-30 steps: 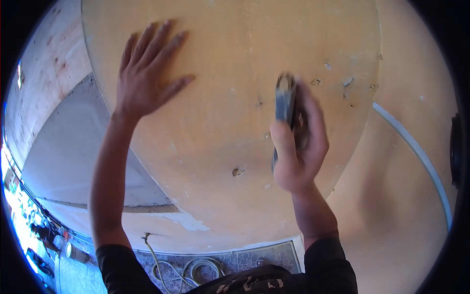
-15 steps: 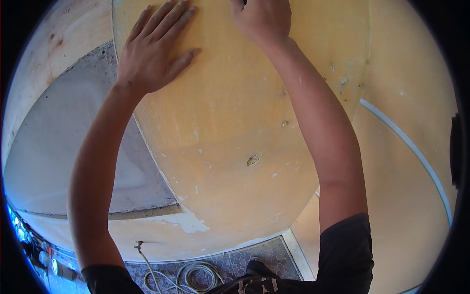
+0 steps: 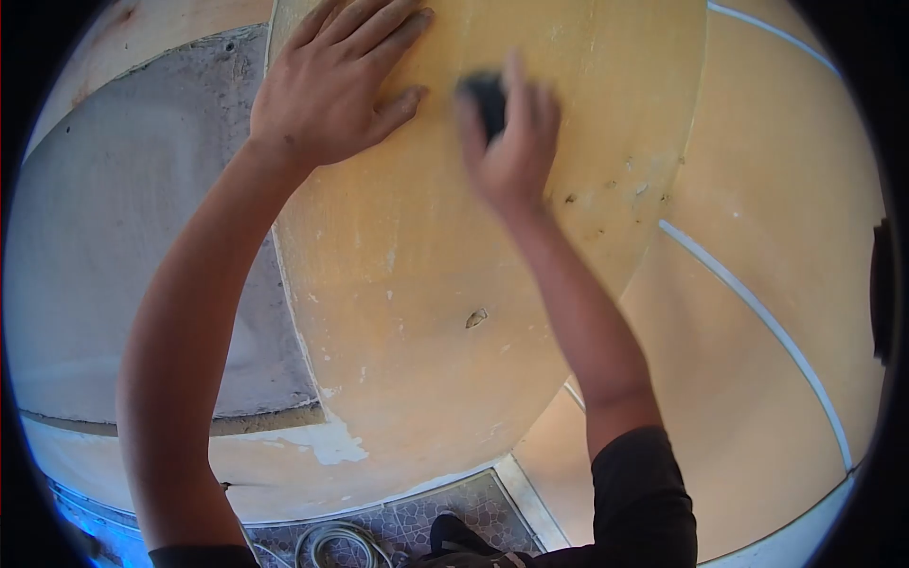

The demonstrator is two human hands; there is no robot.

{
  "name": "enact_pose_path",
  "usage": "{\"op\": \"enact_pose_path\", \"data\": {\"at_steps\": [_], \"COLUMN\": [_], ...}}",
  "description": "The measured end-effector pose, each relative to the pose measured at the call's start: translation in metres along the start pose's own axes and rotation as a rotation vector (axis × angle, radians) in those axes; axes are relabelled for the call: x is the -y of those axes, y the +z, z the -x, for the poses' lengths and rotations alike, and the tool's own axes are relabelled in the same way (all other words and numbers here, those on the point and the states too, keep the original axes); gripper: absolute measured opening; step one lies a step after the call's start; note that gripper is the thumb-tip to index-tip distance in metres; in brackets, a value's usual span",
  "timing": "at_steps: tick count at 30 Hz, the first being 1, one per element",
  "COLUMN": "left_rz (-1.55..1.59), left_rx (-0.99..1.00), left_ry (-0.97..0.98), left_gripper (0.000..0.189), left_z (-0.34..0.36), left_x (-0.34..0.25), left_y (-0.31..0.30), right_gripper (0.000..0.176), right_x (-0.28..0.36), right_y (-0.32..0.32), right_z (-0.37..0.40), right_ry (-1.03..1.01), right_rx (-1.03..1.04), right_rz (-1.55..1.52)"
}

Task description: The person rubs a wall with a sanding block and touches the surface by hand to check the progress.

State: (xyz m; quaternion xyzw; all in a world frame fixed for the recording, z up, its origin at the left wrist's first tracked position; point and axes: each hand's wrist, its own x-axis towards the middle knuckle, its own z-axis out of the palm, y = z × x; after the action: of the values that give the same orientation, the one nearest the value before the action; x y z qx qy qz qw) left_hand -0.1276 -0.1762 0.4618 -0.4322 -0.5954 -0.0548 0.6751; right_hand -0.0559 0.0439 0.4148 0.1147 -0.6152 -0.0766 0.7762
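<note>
My left hand lies flat on the yellow wall at the upper left, fingers spread and thumb out to the side. Its wrist is close to the edge where the yellow surface meets a grey panel. To the right of it, my right hand is wrapped round a small dark block held at the wall. Motion blurs this hand and the block, so the block's exact kind does not show. Chips and scuffs mark the paint, among them a chipped spot below the right hand.
A pale trunking strip runs down the adjoining wall on the right. At the bottom, a coiled hose lies on the patterned tile floor, near my dark shoe. A bare white patch shows low on the wall.
My right hand has come down the wall, bringing the dark block more fully into view. The camera view has shifted; my left hand stays flat on the wall.
</note>
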Motion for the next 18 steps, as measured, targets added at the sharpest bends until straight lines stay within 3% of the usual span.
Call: {"op": "enact_pose_path", "data": {"at_steps": [1,3,5,9,11,14,17,18], "left_rz": [0.001,-0.011,-0.009,0.003,0.017,0.025,0.029,0.027], "left_rx": [0.001,0.037,0.023,-0.007,-0.003,-0.016,-0.026,-0.041], "left_ry": [0.0,-0.04,-0.031,-0.012,-0.002,0.004,0.003,0.0], "left_gripper": [0.076,0.076,0.076,0.076,0.076,0.075,0.074,0.073], "left_z": [-0.001,0.0,-0.001,0.002,0.003,0.001,-0.002,-0.001], "left_x": [-0.001,-0.005,-0.002,-0.001,0.0,0.001,0.002,0.0], "left_y": [-0.002,-0.006,-0.004,0.001,0.0,-0.002,0.0,0.0], "right_gripper": [0.058,0.051,0.054,0.056,0.055,0.054,0.047,0.048], "right_x": [-0.015,-0.019,-0.022,0.024,0.047,0.027,-0.023,-0.036], "right_y": [0.014,0.016,0.019,-0.009,-0.034,-0.025,0.015,0.02], "right_z": [-0.036,-0.094,-0.078,0.054,0.124,0.091,-0.032,-0.063], "right_ry": [0.021,0.195,0.158,0.231,0.149,0.057,0.117,0.124], "right_rx": [-0.099,-0.096,-0.104,-0.037,0.05,0.056,-0.153,-0.112], "right_rz": [0.002,0.121,0.113,0.04,0.015,-0.022,-0.03,0.041]}}
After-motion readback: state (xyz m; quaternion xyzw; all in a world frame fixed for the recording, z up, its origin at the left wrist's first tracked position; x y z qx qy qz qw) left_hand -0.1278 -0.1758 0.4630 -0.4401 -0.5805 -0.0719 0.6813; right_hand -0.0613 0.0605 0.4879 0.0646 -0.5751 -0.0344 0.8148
